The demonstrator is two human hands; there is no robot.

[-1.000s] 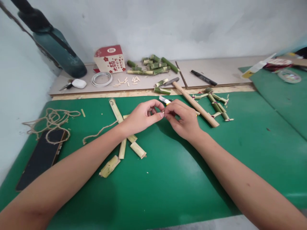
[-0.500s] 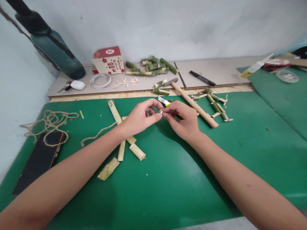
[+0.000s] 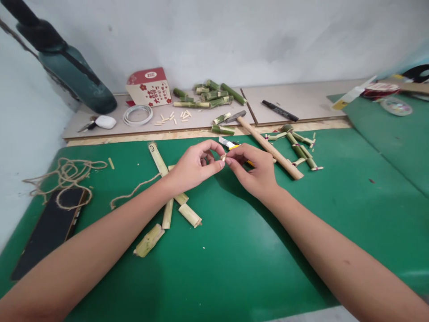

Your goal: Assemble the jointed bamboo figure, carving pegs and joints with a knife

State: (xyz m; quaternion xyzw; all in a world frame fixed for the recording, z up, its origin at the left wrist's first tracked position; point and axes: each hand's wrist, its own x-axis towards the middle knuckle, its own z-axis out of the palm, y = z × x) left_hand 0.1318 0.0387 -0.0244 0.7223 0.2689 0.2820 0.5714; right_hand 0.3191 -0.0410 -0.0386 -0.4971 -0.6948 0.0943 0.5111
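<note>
My left hand and my right hand meet above the green mat, fingertips pinched together on a small pale bamboo piece. Just behind my right hand lies a yellow utility knife, partly hidden by the fingers. Under my left wrist lie several split bamboo strips. A wooden-handled hammer rests to the right of my hands, and beside it lies a small figure of green bamboo sticks.
Jute twine and a dark flat board lie at the left. On the back ledge: a red-and-white box, a wire coil, small pegs, green bamboo pieces, a black marker, a dark bottle.
Both hands stay pinched together on the small piece, fingers shifting only slightly. The view has tipped a little, so the objects at the back sit a little lower in the picture.
</note>
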